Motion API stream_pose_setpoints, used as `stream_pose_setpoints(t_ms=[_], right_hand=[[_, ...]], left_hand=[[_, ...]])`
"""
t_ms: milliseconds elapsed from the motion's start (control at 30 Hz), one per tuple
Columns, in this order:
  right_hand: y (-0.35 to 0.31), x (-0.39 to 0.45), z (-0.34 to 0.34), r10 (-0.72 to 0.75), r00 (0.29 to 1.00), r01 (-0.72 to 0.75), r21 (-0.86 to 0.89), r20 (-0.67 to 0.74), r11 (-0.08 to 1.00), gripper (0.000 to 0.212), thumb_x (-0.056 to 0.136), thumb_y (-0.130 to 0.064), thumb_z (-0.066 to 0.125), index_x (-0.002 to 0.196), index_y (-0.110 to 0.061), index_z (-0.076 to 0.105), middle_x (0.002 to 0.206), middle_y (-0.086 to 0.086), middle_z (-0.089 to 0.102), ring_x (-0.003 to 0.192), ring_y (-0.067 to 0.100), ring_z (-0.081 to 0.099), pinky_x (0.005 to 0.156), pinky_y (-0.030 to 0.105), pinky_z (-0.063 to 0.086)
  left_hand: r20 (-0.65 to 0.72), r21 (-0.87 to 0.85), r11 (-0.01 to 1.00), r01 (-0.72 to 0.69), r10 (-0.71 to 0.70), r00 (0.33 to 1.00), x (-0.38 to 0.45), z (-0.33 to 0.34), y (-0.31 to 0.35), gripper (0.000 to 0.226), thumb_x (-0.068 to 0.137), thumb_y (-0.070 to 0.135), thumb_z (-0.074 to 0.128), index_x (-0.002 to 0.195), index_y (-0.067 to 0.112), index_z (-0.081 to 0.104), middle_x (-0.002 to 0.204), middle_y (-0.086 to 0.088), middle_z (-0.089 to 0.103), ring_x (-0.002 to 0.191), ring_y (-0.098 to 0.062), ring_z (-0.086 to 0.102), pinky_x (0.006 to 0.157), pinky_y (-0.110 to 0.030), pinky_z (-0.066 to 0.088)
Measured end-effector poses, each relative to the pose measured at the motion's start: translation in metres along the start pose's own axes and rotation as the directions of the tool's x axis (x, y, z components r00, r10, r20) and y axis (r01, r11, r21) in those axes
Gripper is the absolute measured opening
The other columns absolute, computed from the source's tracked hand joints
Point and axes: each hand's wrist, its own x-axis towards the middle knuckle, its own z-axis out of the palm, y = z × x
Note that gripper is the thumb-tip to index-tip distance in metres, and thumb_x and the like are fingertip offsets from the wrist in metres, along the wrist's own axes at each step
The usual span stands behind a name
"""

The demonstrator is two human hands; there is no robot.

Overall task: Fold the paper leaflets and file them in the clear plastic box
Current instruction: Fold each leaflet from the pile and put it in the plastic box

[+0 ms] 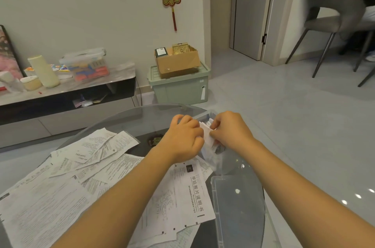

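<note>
My left hand [185, 136] and my right hand [229, 129] meet over the clear plastic box [203, 114] at the far right of the glass table. Between them stand folded white leaflets [207, 128] inside the box. My right hand's fingers pinch the folded papers; my left hand's fingers are curled against them from the left. Most of the box is hidden behind my hands. Several unfolded printed leaflets [81, 176] lie spread over the table's left and middle, one with large Chinese print [194, 193] under my left forearm.
The box's clear lid [237, 207] lies flat at the table's near right. Beyond the round glass table [125, 118] stand a low cabinet [67, 93] with containers, a green storage bin [180, 87] bearing a cardboard box, and a grey chair [332, 16] at the far right.
</note>
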Motion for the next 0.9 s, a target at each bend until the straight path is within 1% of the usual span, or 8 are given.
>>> stream_pose_setpoints(t_ms=[67, 133, 233, 400, 533, 667, 800, 900], right_hand=[[-0.002, 0.0, 0.004, -0.008, 1.0, 0.008, 0.024, 0.003, 1.0, 0.016, 0.075, 0.002, 0.054, 0.081, 0.004, 0.068, 0.074, 0.024, 0.069, 0.073, 0.038, 0.067, 0.064, 0.045, 0.058], [-0.003, 0.001, 0.007, -0.001, 1.0, 0.001, 0.025, 0.023, 1.0, 0.017, 0.076, 0.002, 0.053, 0.081, 0.004, 0.069, 0.072, 0.022, 0.069, 0.07, 0.038, 0.067, 0.064, 0.046, 0.058], [-0.004, 0.002, 0.012, 0.023, 0.994, -0.011, -0.108, 0.111, 0.994, 0.017, 0.082, -0.005, 0.056, 0.082, -0.003, 0.072, 0.064, 0.009, 0.067, 0.062, 0.025, 0.065, 0.069, 0.032, 0.058], [-0.003, 0.01, 0.016, 0.039, 0.985, 0.013, -0.292, 0.169, 0.956, 0.018, 0.089, -0.018, 0.057, 0.1, -0.012, 0.07, 0.093, 0.008, 0.069, 0.084, 0.024, 0.066, 0.066, 0.026, 0.049], [-0.001, 0.013, 0.016, 0.049, 0.982, 0.008, -0.298, 0.183, 0.954, 0.018, 0.087, -0.016, 0.058, 0.099, -0.014, 0.071, 0.094, 0.008, 0.069, 0.084, 0.026, 0.066, 0.075, 0.032, 0.055], [-0.001, 0.007, 0.008, -0.005, 0.994, 0.024, -0.175, 0.107, 0.984, 0.025, 0.085, -0.005, 0.052, 0.092, -0.014, 0.074, 0.093, 0.01, 0.07, 0.084, 0.028, 0.066, 0.078, 0.036, 0.056], [-0.002, -0.004, -0.003, -0.072, 0.995, 0.068, -0.064, -0.072, 0.996, 0.026, 0.087, -0.006, 0.052, 0.1, -0.015, 0.072, 0.096, 0.005, 0.07, 0.086, 0.023, 0.063, 0.076, 0.033, 0.053], [-0.007, -0.02, -0.006, -0.153, 0.983, 0.15, -0.038, -0.103, 0.988, 0.026, 0.088, -0.01, 0.052, 0.104, -0.016, 0.071, 0.093, 0.002, 0.066, 0.078, 0.016, 0.058, 0.068, 0.027, 0.046]], left_hand=[[-0.002, -0.053, 0.999, -0.003, 0.003, 1.0, -0.001, 0.002, 0.0, 0.074, 0.073, 0.042, 0.001, 0.1, 0.015, 0.064, 0.101, 0.001, 0.053, 0.105, -0.013, 0.039, 0.103, -0.023, 0.009], [-0.004, -0.111, 0.994, 0.003, -0.003, 1.0, -0.002, 0.004, -0.001, 0.071, 0.074, 0.042, 0.004, 0.101, 0.015, 0.064, 0.101, 0.001, 0.053, 0.102, -0.012, 0.04, 0.102, -0.022, 0.015], [-0.027, -0.167, 0.986, 0.021, -0.026, 0.999, -0.004, 0.01, -0.003, 0.061, 0.078, 0.039, 0.013, 0.104, 0.014, 0.062, 0.104, 0.0, 0.055, 0.096, -0.008, 0.036, 0.1, -0.023, 0.023], [-0.022, -0.194, 0.98, 0.052, -0.057, 0.998, -0.005, 0.013, -0.004, 0.05, 0.08, 0.032, 0.026, 0.114, 0.014, 0.058, 0.116, 0.001, 0.055, 0.108, -0.011, 0.041, 0.104, -0.029, 0.029], [0.046, -0.114, 0.993, 0.038, -0.033, 0.998, -0.001, 0.008, -0.005, 0.062, 0.077, 0.038, 0.015, 0.116, 0.018, 0.059, 0.12, 0.003, 0.056, 0.115, -0.012, 0.04, 0.109, -0.032, 0.022], [0.096, -0.095, 0.994, 0.062, -0.053, 0.994, 0.004, 0.001, -0.002, 0.06, 0.079, 0.033, 0.018, 0.124, 0.02, 0.056, 0.13, 0.004, 0.052, 0.126, -0.012, 0.034, 0.111, -0.029, 0.011], [-0.014, -0.179, 0.975, 0.134, -0.139, 0.99, -0.006, -0.008, 0.004, 0.06, 0.08, 0.031, 0.019, 0.129, 0.019, 0.051, 0.134, 0.003, 0.05, 0.128, -0.013, 0.034, 0.111, -0.03, 0.014], [-0.059, -0.202, 0.96, 0.193, -0.208, 0.976, -0.026, -0.021, 0.013, 0.06, 0.08, 0.03, 0.021, 0.13, 0.018, 0.05, 0.134, 0.003, 0.049, 0.127, -0.013, 0.034, 0.109, -0.029, 0.013]])
